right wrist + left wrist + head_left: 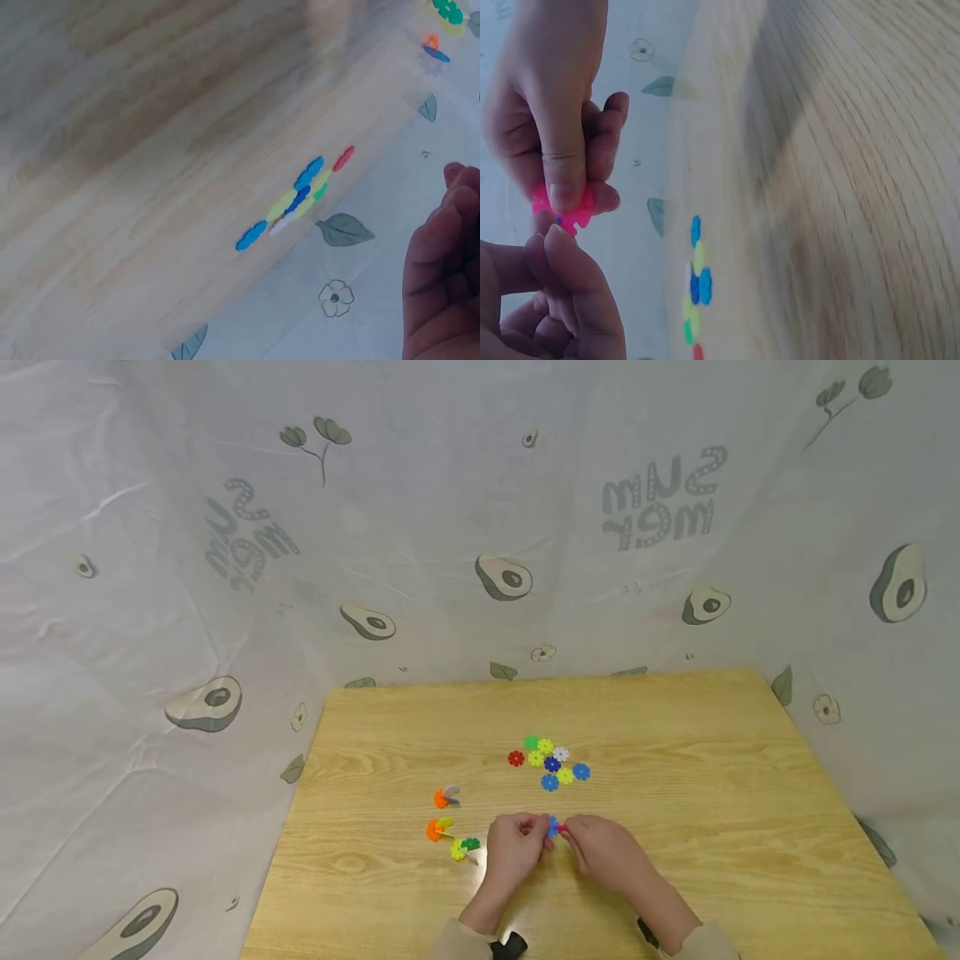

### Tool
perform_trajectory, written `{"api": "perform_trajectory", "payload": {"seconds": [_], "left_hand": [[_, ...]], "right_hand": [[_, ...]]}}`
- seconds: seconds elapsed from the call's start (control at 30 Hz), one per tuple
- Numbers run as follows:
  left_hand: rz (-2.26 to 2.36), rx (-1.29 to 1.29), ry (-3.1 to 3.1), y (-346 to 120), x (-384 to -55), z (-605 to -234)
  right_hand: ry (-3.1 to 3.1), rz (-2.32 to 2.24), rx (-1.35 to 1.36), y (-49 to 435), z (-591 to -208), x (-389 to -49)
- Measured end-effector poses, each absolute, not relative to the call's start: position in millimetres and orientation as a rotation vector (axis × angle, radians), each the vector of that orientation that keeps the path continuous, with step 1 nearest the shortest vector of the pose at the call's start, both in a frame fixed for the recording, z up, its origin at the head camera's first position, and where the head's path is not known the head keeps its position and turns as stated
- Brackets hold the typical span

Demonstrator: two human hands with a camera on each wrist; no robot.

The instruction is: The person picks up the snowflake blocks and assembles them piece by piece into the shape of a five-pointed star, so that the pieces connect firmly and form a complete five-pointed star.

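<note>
Disc in blue (553,826) is sitting between left hand (514,850) and right hand (609,853); the left is pinching it, the right is gripping a pink disc (571,220) against it.

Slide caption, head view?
Left hand pinches a blue notched plastic disc, right hand a pink notched one, above a wooden table.

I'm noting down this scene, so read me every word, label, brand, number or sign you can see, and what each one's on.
"sum / mer", mirrored, on the cloth backdrop, at the picture's right.
"sum / mer", mirrored and tilted, on the cloth backdrop at left.
Small faint marks below the right-hand word: too blurred to read.
Colored discs: no readable text.
</note>
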State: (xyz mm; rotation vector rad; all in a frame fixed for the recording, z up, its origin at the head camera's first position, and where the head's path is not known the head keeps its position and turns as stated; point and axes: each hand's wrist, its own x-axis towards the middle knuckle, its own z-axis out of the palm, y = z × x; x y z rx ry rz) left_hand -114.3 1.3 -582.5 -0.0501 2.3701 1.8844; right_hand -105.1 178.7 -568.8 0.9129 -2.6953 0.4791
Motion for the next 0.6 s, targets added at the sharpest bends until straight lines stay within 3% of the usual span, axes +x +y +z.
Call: {"api": "perform_trajectory", "payload": {"seconds": [0.27,0.6], "left_hand": [[1.852,-0.004,2.352,-6,-117,-584],[2.007,-0.018,2.153,-16,-115,-591]], "right_hand": [[-2.751,0.462,0.883,176,-568,-106],[-2.946,0.777,0.773,185,-569,-120]]}}
